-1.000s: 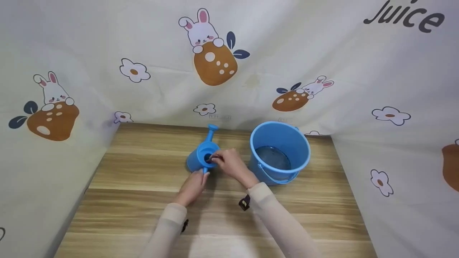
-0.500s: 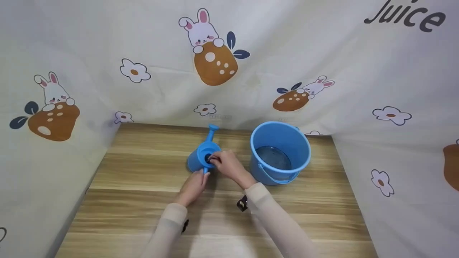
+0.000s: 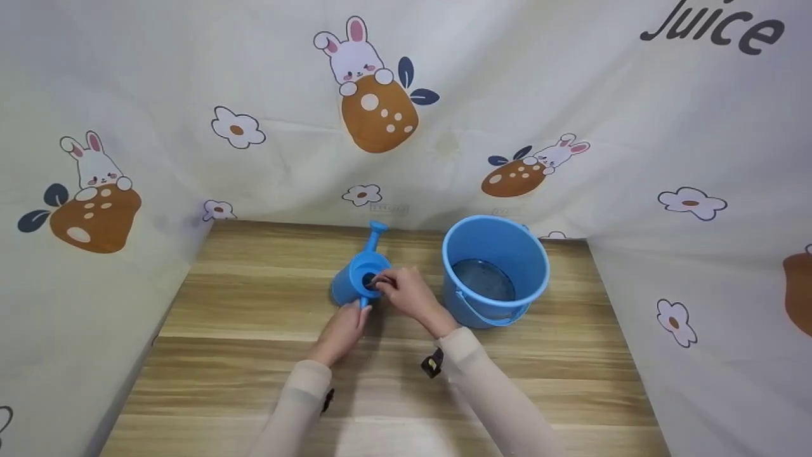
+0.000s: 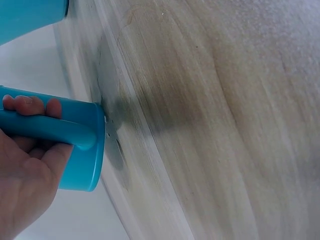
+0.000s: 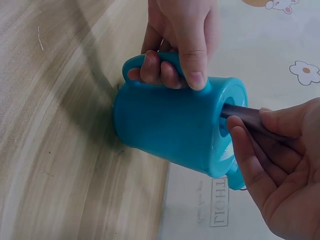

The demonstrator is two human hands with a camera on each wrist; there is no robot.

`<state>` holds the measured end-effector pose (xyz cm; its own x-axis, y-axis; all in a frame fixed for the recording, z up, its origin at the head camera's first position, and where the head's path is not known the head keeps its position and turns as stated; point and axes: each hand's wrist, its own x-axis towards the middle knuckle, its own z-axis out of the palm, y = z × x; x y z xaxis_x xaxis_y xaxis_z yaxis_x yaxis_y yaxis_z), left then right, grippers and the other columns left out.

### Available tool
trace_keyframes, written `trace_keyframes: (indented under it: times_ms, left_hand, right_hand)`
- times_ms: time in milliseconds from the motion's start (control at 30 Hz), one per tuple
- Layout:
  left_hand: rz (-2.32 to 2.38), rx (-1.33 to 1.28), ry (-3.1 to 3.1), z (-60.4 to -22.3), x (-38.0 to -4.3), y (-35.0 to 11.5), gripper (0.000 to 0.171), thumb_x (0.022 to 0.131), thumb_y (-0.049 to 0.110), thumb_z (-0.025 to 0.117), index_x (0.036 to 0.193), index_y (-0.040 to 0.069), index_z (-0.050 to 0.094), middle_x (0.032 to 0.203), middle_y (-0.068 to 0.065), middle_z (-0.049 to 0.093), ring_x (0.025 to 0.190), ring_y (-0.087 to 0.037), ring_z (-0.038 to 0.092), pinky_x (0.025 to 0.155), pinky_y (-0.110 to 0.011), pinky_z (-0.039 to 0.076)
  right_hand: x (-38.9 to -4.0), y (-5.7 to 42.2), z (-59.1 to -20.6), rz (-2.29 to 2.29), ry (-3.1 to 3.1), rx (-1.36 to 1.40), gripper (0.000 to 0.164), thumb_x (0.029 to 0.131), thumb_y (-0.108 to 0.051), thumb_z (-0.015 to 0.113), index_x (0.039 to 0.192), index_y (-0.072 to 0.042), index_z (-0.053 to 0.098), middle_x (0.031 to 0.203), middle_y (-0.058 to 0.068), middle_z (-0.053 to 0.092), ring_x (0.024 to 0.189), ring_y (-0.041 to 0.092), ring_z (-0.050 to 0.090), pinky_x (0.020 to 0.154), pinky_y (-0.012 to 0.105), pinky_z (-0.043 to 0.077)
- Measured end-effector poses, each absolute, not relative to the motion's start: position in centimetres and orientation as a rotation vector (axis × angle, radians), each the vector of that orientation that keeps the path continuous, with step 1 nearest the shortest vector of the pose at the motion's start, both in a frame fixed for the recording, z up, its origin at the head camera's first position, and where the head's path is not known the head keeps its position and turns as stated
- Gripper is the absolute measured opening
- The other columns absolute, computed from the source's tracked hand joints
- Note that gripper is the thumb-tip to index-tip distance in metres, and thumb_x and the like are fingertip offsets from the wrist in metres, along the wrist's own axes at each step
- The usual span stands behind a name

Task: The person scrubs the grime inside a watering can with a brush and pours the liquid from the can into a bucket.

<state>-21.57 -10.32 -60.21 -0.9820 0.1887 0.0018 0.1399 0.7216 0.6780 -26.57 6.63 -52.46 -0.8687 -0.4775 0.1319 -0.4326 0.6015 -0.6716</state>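
Observation:
A blue watering can [image 3: 346,287] stands upright on the wooden surface, its spout [image 3: 374,236] pointing to the back. My left hand [image 3: 339,333] grips the can's handle [image 4: 50,129], fingers curled round it. Over the top opening is my right hand [image 3: 413,297], which pinches a dark brown stick-like piece [image 5: 247,117] between thumb and fingers. The lower end of that piece goes into the can's opening and is hidden inside, so its full shape cannot be seen.
Right of the can stands a larger blue bucket [image 3: 472,311], its handle hanging down in front; dark liquid or a dark bottom shows inside. Pale cloth walls [image 3: 285,171] with rabbit prints enclose the wooden surface [image 3: 254,285] behind and at both sides.
My right hand shifts very slightly at the can's opening with the dark piece in its fingers. The left hand, the watering can and the bucket stay in place.

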Motion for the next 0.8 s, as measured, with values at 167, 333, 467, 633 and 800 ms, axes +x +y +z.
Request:
trace_keyframes:
  times_ms: [167, 333, 467, 633, 800]
  left_hand:
    - [1.135, 0.241, 2.823, -60.18, -21.66, -10.32, 0.022, 0.108, 0.022, 0.041, 0.097, 0.007, 0.053, 0.083, -0.006, 0.055, 0.079, -0.021, 0.055, 0.080, -0.045, 0.050]
    - [1.134, 0.233, 2.830, -60.26, -21.77, -10.31, 0.021, 0.108, 0.021, 0.042, 0.096, 0.007, 0.052, 0.082, -0.006, 0.054, 0.078, -0.021, 0.055, 0.079, -0.046, 0.050]
    - [1.128, 0.252, 2.857, -60.30, -21.76, -10.29, 0.022, 0.107, 0.020, 0.043, 0.094, 0.006, 0.052, 0.079, -0.006, 0.053, 0.077, -0.021, 0.055, 0.078, -0.047, 0.050]
    - [1.134, 0.256, 2.867, -60.24, -21.79, -10.25, 0.023, 0.107, 0.018, 0.044, 0.092, 0.004, 0.053, 0.079, -0.005, 0.053, 0.077, -0.021, 0.056, 0.078, -0.047, 0.050]
    - [1.136, 0.244, 2.865, -60.20, -21.76, -10.17, 0.023, 0.107, 0.019, 0.044, 0.093, 0.004, 0.054, 0.080, -0.006, 0.054, 0.079, -0.023, 0.057, 0.079, -0.048, 0.050]
  right_hand:
    - [-26.51, 7.10, -52.17, -1.173, 2.748, -0.744, 0.019, 0.100, -0.017, 0.061, 0.109, -0.008, 0.075, 0.098, 0.006, 0.076, 0.078, 0.010, 0.064, 0.074, 0.025, 0.056]
    - [-26.48, 7.44, -51.76, -1.246, 2.740, -0.717, 0.019, 0.099, -0.017, 0.062, 0.108, -0.007, 0.076, 0.097, 0.007, 0.076, 0.080, 0.011, 0.067, 0.076, 0.027, 0.058]
    - [-26.43, 7.53, -51.49, -1.312, 2.740, -0.712, 0.017, 0.098, -0.014, 0.063, 0.105, -0.006, 0.076, 0.095, 0.009, 0.076, 0.080, 0.013, 0.068, 0.075, 0.029, 0.057]
    - [-26.38, 7.48, -51.55, -1.408, 2.732, -0.696, 0.013, 0.096, -0.009, 0.065, 0.104, -0.005, 0.075, 0.096, 0.010, 0.076, 0.081, 0.014, 0.071, 0.074, 0.027, 0.057]
    - [-26.36, 7.29, -51.83, -1.469, 2.700, -0.686, 0.012, 0.094, -0.005, 0.066, 0.104, -0.005, 0.073, 0.095, 0.011, 0.076, 0.079, 0.015, 0.071, 0.070, 0.024, 0.056]
